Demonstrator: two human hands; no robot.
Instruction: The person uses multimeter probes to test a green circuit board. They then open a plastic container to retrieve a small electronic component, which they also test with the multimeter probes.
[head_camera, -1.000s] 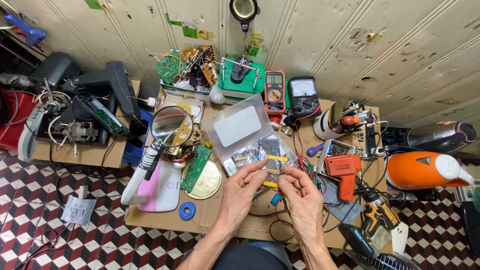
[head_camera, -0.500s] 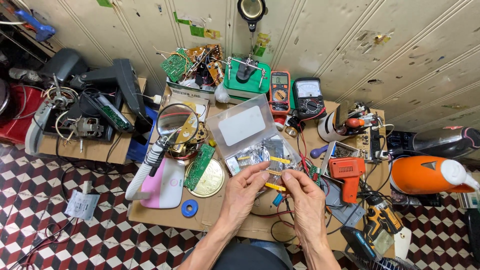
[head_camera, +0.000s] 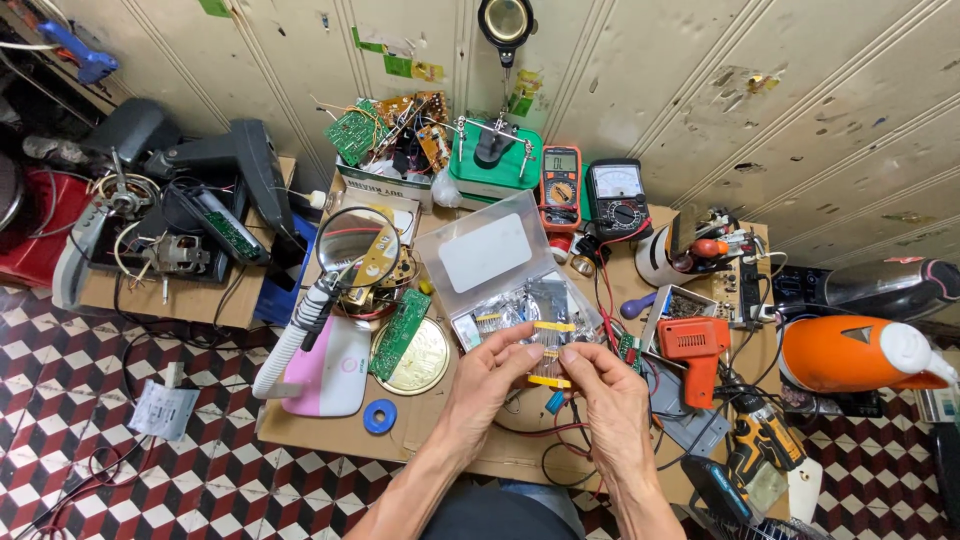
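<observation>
Both hands, left hand (head_camera: 487, 368) and right hand (head_camera: 607, 385), pinch one yellow-taped strip of small resistors (head_camera: 551, 352) over the cardboard-covered bench (head_camera: 330, 435), near two multimeters (head_camera: 560, 186) and one clear plastic parts box (head_camera: 500, 262).

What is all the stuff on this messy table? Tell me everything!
resistor strip: 1, yellow-taped, held between both hands
clear plastic box: 1, open, behind the hands
multimeters: 2, orange and black, by the wall
magnifier lamp: 1, white and pink, left of the box
green circuit board: 1, beside the lamp
blue ring: 1, near table edge
orange soldering gun: 1, right side
left hand: pinching the strip
right hand: pinching the strip
</observation>
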